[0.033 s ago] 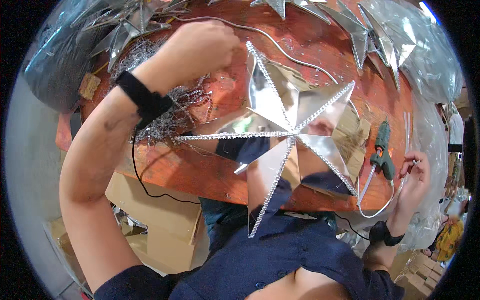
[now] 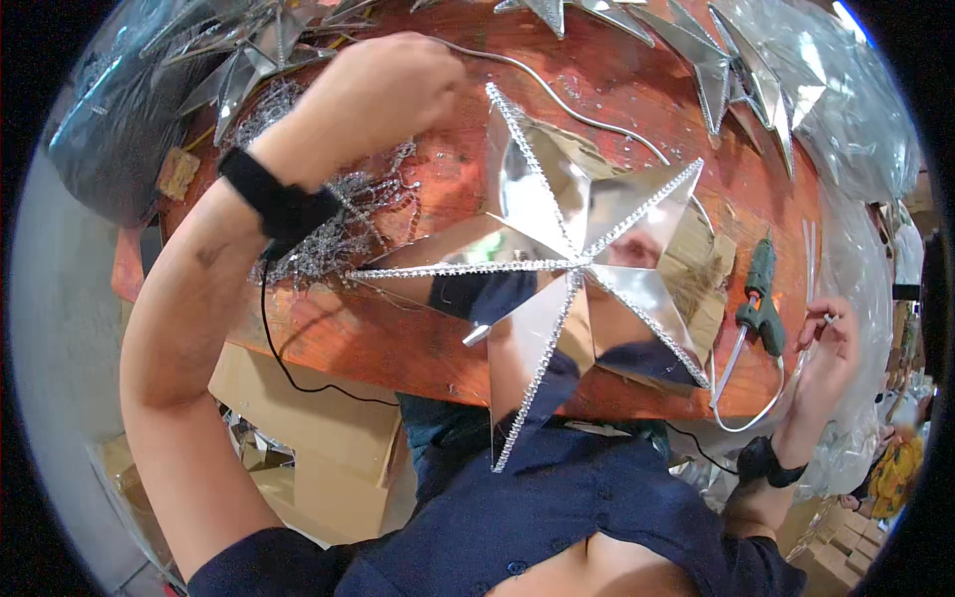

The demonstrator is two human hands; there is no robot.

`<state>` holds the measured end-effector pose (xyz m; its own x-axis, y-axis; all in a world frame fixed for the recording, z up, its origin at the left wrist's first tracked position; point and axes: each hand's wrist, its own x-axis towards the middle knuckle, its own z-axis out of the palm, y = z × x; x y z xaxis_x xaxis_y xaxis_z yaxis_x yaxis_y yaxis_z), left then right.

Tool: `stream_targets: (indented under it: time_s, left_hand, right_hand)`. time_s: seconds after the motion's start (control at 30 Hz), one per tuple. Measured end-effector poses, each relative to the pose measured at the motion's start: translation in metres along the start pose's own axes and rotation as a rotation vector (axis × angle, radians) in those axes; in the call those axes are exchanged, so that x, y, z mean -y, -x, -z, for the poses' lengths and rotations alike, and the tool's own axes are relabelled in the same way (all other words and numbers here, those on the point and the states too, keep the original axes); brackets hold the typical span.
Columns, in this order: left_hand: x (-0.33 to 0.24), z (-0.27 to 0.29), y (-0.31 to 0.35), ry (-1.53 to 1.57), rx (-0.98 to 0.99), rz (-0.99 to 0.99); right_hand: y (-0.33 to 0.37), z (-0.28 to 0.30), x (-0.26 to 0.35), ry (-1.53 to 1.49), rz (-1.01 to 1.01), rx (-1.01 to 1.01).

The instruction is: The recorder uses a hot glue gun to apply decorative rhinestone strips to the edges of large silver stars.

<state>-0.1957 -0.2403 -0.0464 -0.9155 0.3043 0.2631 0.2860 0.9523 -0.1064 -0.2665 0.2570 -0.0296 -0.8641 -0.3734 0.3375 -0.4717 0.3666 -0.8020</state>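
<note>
A large mirrored silver star point(image 2: 637, 303) lies on the red wooden table, beaded trim running along its ridges. My left hand point(image 2: 393, 85) is above the table, left of the star's top point, fingers curled in and mostly hidden; what they hold, if anything, does not show. Beneath that forearm is a tangled heap of silver beaded strands point(image 2: 343, 224). At the table's right edge rests my right hand point(image 2: 831, 348), fingers loosely bent and apart, with a small shiny bit on one finger. Close beside it a dark green glue gun point(image 2: 762, 313) lies with a pale stick in its back end.
More silver stars stand at the far left point(image 2: 261, 55) and far right point(image 2: 731, 70). Brown cardboard point(image 2: 701, 269) lies under the star. A white cord point(image 2: 542, 80) crosses the table's far part. Clear plastic wrap point(image 2: 856, 149) covers the right side; a cardboard box point(image 2: 338, 428) stands below the front edge.
My left hand has shifted slightly left and up. The star sits a little further left. My right hand and the glue gun stay almost the same.
</note>
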Motion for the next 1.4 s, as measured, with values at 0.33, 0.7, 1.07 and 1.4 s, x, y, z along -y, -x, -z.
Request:
stream_targets:
  time_s: [0.33,0.7,1.07,1.4]
  left_hand:
    - [-0.114,0.106,0.016,1.052,-0.04,0.414]
    - [-0.147,0.116,0.012,1.052,0.026,0.473]
    - [-0.155,0.102,0.017,1.12,-0.063,0.403]
    - [-0.214,0.098,0.058,0.409,0.11,0.51]
  right_hand:
    - [-0.049,-0.07,0.096,-0.018,0.4,0.237]
    - [-0.063,-0.119,0.126,-0.406,0.141,0.678]
    - [-0.064,-0.12,0.126,-0.429,0.056,0.718]
    - [-0.093,-0.12,0.108,0.064,0.715,0.49]
